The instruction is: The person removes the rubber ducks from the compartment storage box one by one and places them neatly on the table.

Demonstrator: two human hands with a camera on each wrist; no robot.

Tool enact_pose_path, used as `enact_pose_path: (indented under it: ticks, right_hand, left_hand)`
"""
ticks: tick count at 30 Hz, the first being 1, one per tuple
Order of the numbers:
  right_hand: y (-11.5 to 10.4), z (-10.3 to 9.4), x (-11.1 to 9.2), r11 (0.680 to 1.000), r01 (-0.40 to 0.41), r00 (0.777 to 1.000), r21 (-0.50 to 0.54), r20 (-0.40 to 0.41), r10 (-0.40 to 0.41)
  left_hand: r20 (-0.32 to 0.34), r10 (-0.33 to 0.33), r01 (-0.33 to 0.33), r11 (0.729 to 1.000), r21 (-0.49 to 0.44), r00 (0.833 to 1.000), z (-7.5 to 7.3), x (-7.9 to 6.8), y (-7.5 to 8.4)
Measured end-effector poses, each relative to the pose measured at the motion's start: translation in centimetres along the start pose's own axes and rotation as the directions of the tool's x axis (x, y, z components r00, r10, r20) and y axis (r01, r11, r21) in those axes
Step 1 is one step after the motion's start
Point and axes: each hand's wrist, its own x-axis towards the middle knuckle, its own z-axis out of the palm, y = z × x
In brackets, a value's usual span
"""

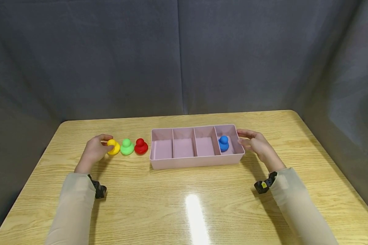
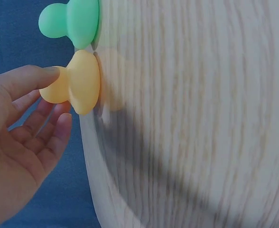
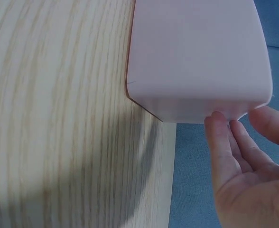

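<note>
In the head view, my left hand [image 1: 95,149] is at a yellow piece [image 1: 113,147], a round ball on a wide rounded base, standing on the table. The left wrist view shows the thumb on the yellow ball and fingers on its far side, pinching it. A green piece [image 1: 127,147] and a red piece [image 1: 141,146] of like shape stand in a row to its right. A blue piece [image 1: 224,143] sits in the rightmost compartment of a pink divided box [image 1: 196,161]. My right hand [image 1: 257,144] touches the box's right end wall with fairly straight fingertips.
The wooden table [image 1: 147,200] has rounded far corners. Behind it and at both sides hang dark grey curtains [image 1: 110,61]. Dividers part the box into several compartments. Each wrist bears a small black camera [image 1: 100,190].
</note>
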Motion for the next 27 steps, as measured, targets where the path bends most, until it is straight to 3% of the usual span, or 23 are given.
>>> enact_pose_path:
  ticks: [27]
  right_hand:
    - [-0.05, 0.05, -0.07, 1.0, -0.014, 1.0, -0.003, -0.008, 0.014]
  left_hand:
    - [0.009, 0.009, -0.009, 1.0, -0.018, 1.0, -0.15, 0.21, -0.36]
